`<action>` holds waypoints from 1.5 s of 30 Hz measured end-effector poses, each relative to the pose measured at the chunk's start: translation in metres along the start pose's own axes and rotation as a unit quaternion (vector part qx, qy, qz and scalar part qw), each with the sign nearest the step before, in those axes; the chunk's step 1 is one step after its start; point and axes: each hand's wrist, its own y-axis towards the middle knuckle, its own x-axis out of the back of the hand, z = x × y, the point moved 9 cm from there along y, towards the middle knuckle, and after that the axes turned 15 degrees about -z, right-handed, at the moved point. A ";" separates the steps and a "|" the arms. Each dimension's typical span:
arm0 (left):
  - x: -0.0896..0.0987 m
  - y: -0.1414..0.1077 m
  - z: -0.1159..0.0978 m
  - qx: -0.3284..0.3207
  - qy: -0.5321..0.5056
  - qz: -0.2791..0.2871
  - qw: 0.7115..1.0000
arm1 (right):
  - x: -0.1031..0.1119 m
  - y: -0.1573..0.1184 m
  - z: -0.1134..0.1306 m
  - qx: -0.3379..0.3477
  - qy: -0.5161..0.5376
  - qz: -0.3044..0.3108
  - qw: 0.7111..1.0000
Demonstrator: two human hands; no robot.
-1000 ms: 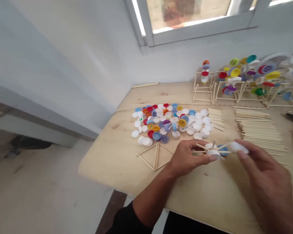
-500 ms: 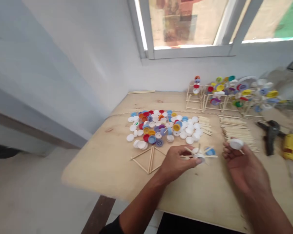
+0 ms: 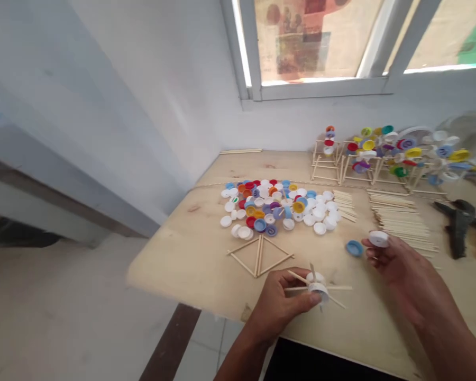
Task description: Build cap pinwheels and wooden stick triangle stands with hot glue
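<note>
My left hand (image 3: 280,299) is closed on a hub of white bottle caps (image 3: 318,290) with several thin wooden sticks spreading out from it like spokes. Its thumb presses the front cap. To the right, my right hand (image 3: 404,278) pinches a single white bottle cap (image 3: 378,238) between thumb and fingers, held above the table. A blue bottle cap (image 3: 354,248) lies on the wood just left of the right fingers. Beyond the left hand, a diamond-shaped frame of sticks (image 3: 259,256) rests flat, with two sticks across its middle.
A heap of mixed caps (image 3: 269,206) covers the table's middle. Stick bundles (image 3: 402,219) lie to its right, beside a black glue gun (image 3: 458,227). Finished-looking cap-and-stick models (image 3: 381,153) stand along the wall. The table's left edge (image 3: 135,264) drops to the floor.
The spoked cap hub has come lower and nearer with my left hand, uncovering the blue cap and the stick frame's right side. The white cap in my right hand has tilted. The view has shifted left.
</note>
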 end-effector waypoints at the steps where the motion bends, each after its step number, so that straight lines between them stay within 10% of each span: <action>1: 0.001 -0.003 0.002 0.004 -0.006 0.008 1.000 | -0.002 0.000 0.000 0.019 -0.029 0.004 0.999; 15: 0.041 -0.031 0.005 0.011 -0.040 0.067 0.997 | -0.139 -0.086 -0.024 0.279 -0.362 0.321 0.829; 25: 0.074 -0.041 -0.001 -0.020 -0.054 -0.038 0.998 | -0.237 -0.128 0.004 0.592 -0.350 0.270 0.674; 29: 0.077 -0.039 0.003 -0.021 -0.047 -0.049 0.997 | -0.211 -0.122 0.017 0.596 -0.304 0.240 0.704; 37: 0.074 -0.029 0.012 0.002 -0.073 -0.098 0.993 | -0.057 -0.054 0.061 0.484 -0.336 0.011 0.808; 41: 0.054 -0.022 0.012 0.001 -0.060 -0.080 0.995 | -0.017 -0.024 0.045 0.439 -0.433 -0.018 0.787; 45: 0.035 -0.015 0.006 -0.027 -0.039 -0.080 0.996 | -0.020 -0.017 0.021 0.442 -0.512 0.017 0.736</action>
